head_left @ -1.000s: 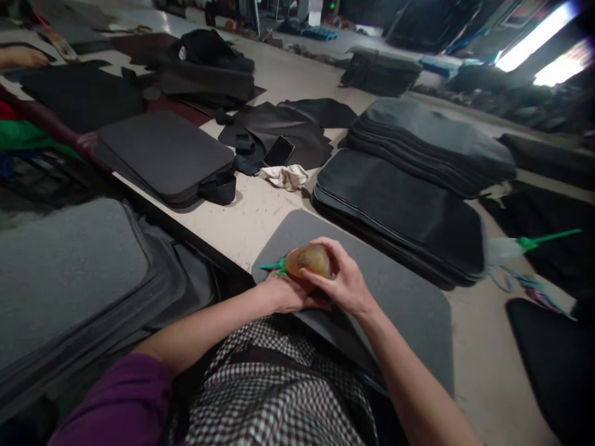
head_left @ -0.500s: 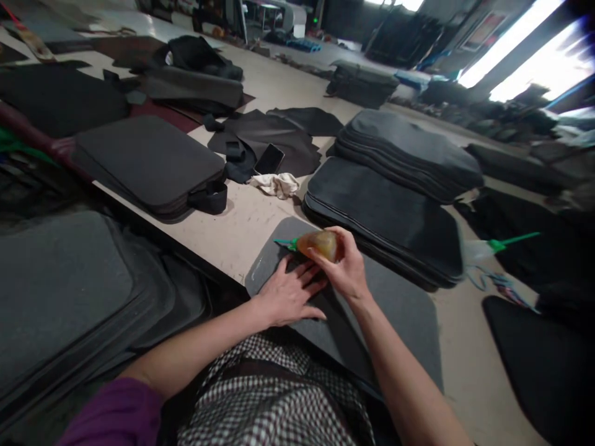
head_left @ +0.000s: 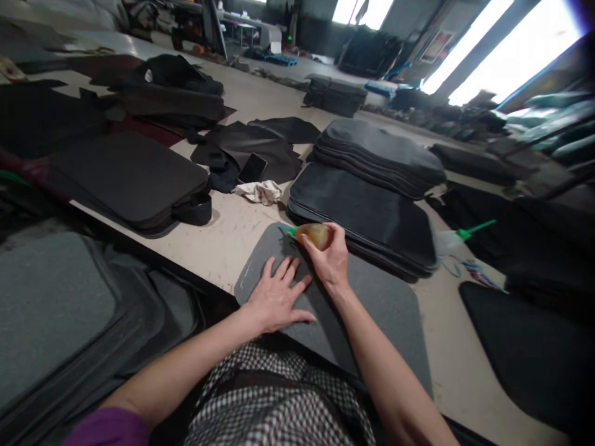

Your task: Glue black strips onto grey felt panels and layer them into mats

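My right hand (head_left: 328,255) is wrapped round a glue bottle (head_left: 313,236) of yellowish contents, tilted so its green nozzle (head_left: 287,230) points left. The nozzle is over the far edge of a grey panel (head_left: 381,297) with rounded corners; whether it touches the panel I cannot tell. Flat on that panel lies my left hand (head_left: 279,297), fingers spread and nothing in it. A thin shiny line shows near the panel's left corner. Just beyond the panel sits a stack of black padded panels (head_left: 362,214).
More grey panels (head_left: 51,297) are piled low at my left. A dark stack (head_left: 125,176) with a strap loop (head_left: 193,209), a phone (head_left: 252,168) and a crumpled cloth (head_left: 261,192) lie farther back. At right are another green-tipped bottle (head_left: 465,234) and a black panel (head_left: 506,341).
The bottle has moved toward the panel's far edge in my right hand. My left hand has drawn slightly away from it, fingers more spread. The whole view has shifted, with the scene sliding left.
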The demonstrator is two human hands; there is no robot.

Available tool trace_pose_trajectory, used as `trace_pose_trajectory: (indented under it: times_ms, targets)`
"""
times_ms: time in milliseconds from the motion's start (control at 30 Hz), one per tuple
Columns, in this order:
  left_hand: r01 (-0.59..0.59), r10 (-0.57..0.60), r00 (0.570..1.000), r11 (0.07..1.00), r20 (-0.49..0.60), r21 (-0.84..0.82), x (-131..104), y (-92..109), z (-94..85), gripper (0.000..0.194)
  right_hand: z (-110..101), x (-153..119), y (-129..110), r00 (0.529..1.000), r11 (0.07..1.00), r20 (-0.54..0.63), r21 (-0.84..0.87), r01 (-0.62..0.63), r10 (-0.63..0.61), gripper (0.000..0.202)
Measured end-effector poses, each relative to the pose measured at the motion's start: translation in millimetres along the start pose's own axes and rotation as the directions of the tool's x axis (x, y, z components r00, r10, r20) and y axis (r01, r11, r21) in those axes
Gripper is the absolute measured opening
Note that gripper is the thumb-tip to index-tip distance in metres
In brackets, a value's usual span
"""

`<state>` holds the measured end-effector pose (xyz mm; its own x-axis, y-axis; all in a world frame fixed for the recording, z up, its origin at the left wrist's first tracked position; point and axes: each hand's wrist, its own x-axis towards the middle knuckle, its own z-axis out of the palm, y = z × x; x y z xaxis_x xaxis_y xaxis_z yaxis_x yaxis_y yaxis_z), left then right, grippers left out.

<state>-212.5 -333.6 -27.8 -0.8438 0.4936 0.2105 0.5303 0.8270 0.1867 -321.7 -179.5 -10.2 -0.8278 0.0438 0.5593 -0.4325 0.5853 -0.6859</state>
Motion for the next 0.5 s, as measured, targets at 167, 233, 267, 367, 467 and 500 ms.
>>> trace_pose_trajectory:
  times_ms: [167, 233, 267, 367, 467, 500]
  targets:
    - [0.003, -0.003, 1.0, 1.0, 0.018, 0.017, 0.6, 1.0, -0.1, 0.087, -11.2, -0.4, -0.9, 0.998, 0.996, 0.007, -0.065, 0.068, -0.068, 0.052]
    - [0.0, -0.001, 1.0, 1.0, 0.02, 0.025, 1.0, 1.3, 0.2, 0.086, -18.9, -0.8, -0.5, 0.998, 0.996, 0.007, -0.073, 0.057, -0.057, 0.051]
    - [-0.001, 0.0, 1.0, 1.0, 0.018, 0.032, 1.2, 1.6, 0.6, 0.085, -23.4, -1.0, 0.2, 0.999, 0.996, 0.01, -0.075, 0.05, -0.05, 0.051]
    - [-0.005, 0.004, 1.0, 0.999, 0.011, 0.045, 1.6, 2.0, 3.1, 0.084, -39.7, -1.7, 4.3, 1.0, 0.997, 0.021, -0.067, 0.023, -0.022, 0.05]
    - [-0.012, 0.012, 1.0, 0.999, 0.009, 0.038, 2.1, 1.6, 5.3, 0.083, -59.5, -2.9, 9.8, 1.0, 0.998, 0.021, -0.066, -0.013, 0.015, 0.05]
    - [-0.015, 0.015, 1.0, 0.999, 0.01, 0.037, 2.3, 1.4, 5.6, 0.083, -66.8, -3.6, 12.0, 0.999, 0.997, 0.017, -0.074, -0.026, 0.027, 0.051]
